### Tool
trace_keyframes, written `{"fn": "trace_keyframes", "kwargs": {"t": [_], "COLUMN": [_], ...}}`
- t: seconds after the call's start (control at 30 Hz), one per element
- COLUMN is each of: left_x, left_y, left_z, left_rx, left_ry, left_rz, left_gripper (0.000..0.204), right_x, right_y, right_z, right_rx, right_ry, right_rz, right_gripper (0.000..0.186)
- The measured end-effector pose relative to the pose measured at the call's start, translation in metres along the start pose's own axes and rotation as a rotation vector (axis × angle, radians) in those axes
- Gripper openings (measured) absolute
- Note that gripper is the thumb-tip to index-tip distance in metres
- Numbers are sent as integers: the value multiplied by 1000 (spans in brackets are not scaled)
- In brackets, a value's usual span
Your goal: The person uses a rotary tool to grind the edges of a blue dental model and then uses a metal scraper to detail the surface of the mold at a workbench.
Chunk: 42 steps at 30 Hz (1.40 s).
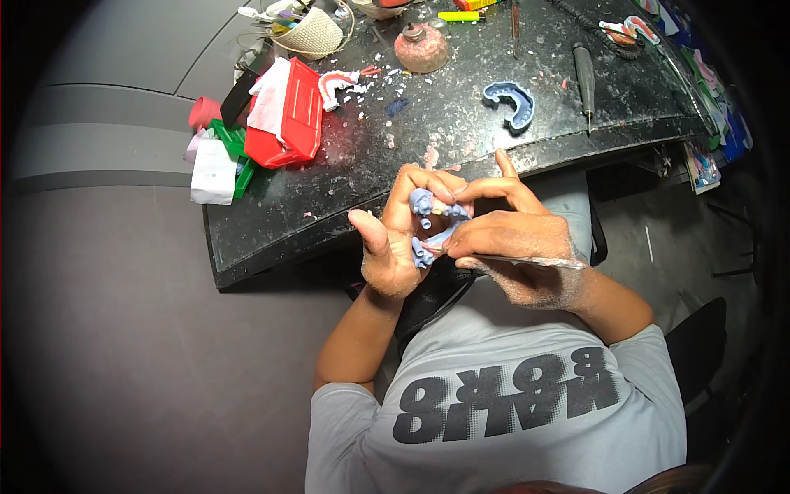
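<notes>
My left hand (392,262) curls around a blue-grey dental model (422,202), a horseshoe-shaped arch with short stubs and a pale tooth-coloured patch near one end. Just right of it, my right hand (522,239) grips a thin metal dental tool (539,262). Its shaft runs beneath the fingers, and the working end meets the lower part of the arch. Some right fingers reach over to the far side of the model, hiding part of it. Pale dust coats the right hand and wrist. Both hands are held above my lap, at the bench's near edge.
On the dark bench (362,177) lie a blue-grey arch-shaped piece (523,105) and a grey-handled pointed tool (585,78). A red box (303,123), a pink-crusted burner (421,51) and a woven basket (311,37) stand farther left. White and pinkish scraps litter the top.
</notes>
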<state>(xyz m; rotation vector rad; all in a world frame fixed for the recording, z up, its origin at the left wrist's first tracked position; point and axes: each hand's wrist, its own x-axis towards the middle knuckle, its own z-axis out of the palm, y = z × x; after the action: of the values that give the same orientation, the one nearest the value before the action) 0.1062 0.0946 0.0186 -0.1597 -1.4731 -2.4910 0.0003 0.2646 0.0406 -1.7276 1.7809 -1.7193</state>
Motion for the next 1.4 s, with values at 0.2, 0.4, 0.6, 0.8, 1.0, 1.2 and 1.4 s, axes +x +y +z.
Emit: {"fn": "trace_keyframes", "kwargs": {"t": [0.2,0.4,0.6,0.8,1.0,1.2,1.4], "left_x": [2,6,8,12,10,13,10], "left_y": [3,6,11,3,-1,10,9], "left_z": [6,6,7,12,12,15,10], "left_rx": [-36,257,476,549,409,-388,-573], "left_ry": [43,51,85,159,294,503,584], "left_rz": [-22,156,313,433,361,-146,-320], "left_gripper": [103,103,100,100,94,72,67], "right_x": [0,-7,-2,-1,3,-9,1], "right_y": [-1,1,-4,-1,-7,9,9], "right_z": [0,0,-13,5,1,-1,-6], "right_rx": [-63,208,14,-45,-18,289,83], "right_ry": [34,249,74,85,35,332,239], "right_rz": [-5,82,-1,-73,-64,162,64], "right_gripper": [17,11,17,26,24,16,15]}}
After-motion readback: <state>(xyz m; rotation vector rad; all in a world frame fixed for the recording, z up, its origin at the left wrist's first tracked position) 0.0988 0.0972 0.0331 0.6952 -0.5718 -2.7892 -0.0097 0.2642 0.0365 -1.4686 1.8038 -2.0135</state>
